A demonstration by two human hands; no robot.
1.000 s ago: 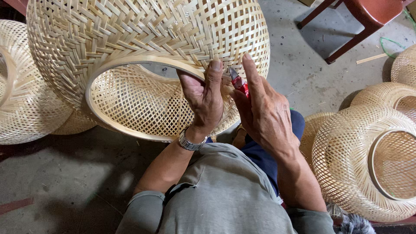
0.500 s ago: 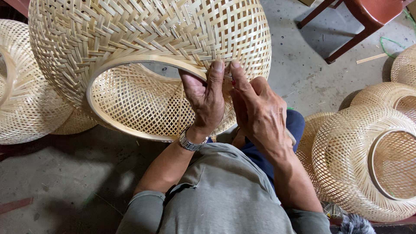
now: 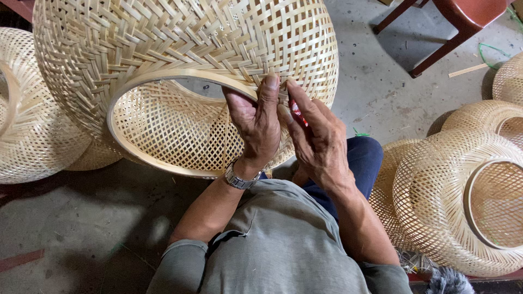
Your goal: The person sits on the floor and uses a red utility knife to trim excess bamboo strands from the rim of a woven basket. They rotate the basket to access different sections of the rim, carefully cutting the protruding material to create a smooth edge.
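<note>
We see a large woven bamboo basket (image 3: 180,71), dome-shaped, lying on its side across the person's lap, its round open rim (image 3: 163,79) turned toward the near side. The left hand (image 3: 256,128) curls over the right-hand part of that rim, palm toward the opening, with the thumb inside and the fingers (image 3: 271,87) pressed together against the outer weave. A metal wristwatch (image 3: 238,178) sits on its wrist. Just to the right, touching it, the right hand (image 3: 318,141) is closed around a small red-handled tool (image 3: 297,112), of which only a sliver shows between the two hands; its forefinger points up to the basket wall beside the left fingertips. The worked spot thus lies directly at the tips of both hands, on the rim's right edge. Further baskets (image 3: 463,201) lie stacked at the right, another basket (image 3: 27,130) at the left, and a red chair (image 3: 452,22) stands on the concrete floor (image 3: 376,81) at far right.
</note>
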